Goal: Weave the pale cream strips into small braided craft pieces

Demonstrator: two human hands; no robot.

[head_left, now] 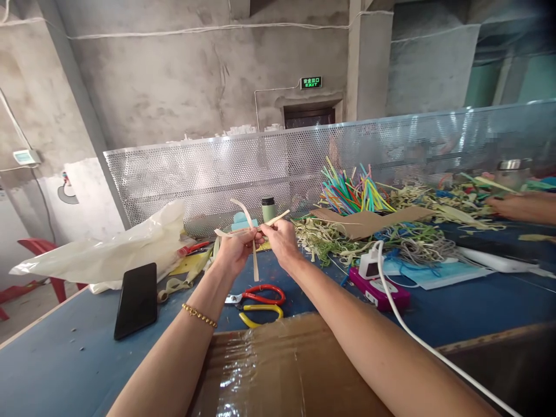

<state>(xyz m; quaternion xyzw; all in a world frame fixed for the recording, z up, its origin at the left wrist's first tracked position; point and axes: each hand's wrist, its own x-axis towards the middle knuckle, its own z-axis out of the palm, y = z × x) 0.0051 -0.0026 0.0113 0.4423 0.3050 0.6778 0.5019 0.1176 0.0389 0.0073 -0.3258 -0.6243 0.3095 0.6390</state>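
Observation:
Pale flat strips (255,262), which look like woven plant fibre or ribbon, cross each other between my two hands. My left hand (237,246) pinches them near the crossing, its fingers closed. My right hand (281,240) is closed on them from the other side, and one strip end sticks out above its fingers. The hands meet above the blue table. Below them lie scissors (263,294) with one red and one yellow handle. A taped cardboard box (286,370) sits under my forearms. The exact crossing is partly covered by my fingertips.
A black phone (136,301) and a plastic bag (130,246) are at left. A green bottle (269,209) stands behind my hands. Colourful stems (354,191), cardboard (373,220) and a purple box (380,289) with a white cable lie right. Another person's hand (523,207) is far right.

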